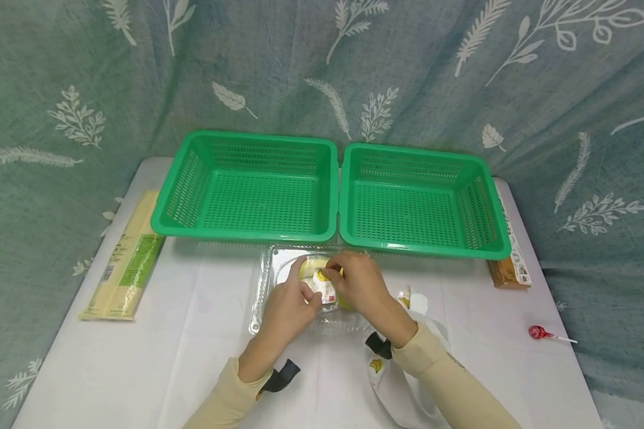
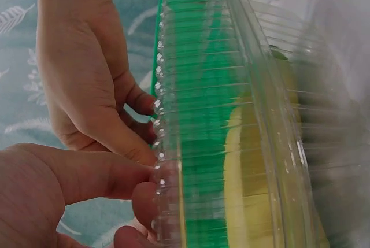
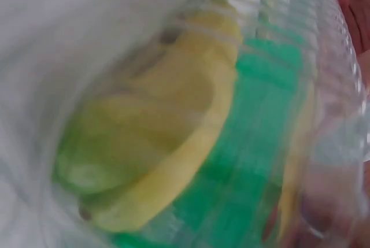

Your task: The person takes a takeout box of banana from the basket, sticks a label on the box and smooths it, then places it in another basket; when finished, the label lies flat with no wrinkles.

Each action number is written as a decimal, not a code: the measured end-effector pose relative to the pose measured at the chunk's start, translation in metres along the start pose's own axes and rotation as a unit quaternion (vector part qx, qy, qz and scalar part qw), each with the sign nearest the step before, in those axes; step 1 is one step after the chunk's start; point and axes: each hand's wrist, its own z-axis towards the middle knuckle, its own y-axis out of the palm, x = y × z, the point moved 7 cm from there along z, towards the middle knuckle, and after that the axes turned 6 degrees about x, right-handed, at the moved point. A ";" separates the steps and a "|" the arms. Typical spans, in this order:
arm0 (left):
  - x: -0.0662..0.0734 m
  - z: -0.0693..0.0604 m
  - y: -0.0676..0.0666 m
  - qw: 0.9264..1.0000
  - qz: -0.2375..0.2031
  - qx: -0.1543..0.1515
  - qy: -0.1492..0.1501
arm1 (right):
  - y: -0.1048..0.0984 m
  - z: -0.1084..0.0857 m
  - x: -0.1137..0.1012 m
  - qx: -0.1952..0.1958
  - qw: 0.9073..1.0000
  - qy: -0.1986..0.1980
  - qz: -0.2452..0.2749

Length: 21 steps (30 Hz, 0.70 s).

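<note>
A clear plastic clamshell box (image 1: pixel 268 262) lies at the table's middle, just in front of the green baskets. Yellow-green bananas (image 3: pixel 156 121) show through its ridged wall in the right wrist view. On its lid is a small white label (image 1: pixel 326 292) with a banana print. My right hand (image 1: pixel 358 283) pinches the upper part of this label between thumb and fingertips. My left hand (image 1: pixel 290 307) rests on the lid to the label's left, index finger stretched forward and thumb beside the label. In the left wrist view, both hands meet at the lid over the bananas (image 2: pixel 248 173).
Two green baskets (image 1: pixel 247 232) (image 1: pixel 424 245) stand side by side at the back. A long pale package (image 1: pixel 123 262) lies left. At right are a brown-and-white box (image 1: pixel 510 271) and a red lollipop (image 1: pixel 538 332). A white banana-printed piece (image 1: pixel 392 390) lies under my right forearm.
</note>
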 end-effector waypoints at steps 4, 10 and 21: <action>0.000 0.001 0.000 1.000 0.008 0.003 0.003 | 0.003 0.000 0.000 -0.004 1.000 0.004 -0.008; 0.001 0.001 0.001 1.000 0.019 -0.001 0.008 | 0.006 0.000 0.002 -0.012 1.000 0.016 -0.006; 0.003 0.002 0.004 0.999 0.043 -0.002 0.016 | 0.008 -0.001 0.000 -0.005 0.999 0.022 -0.029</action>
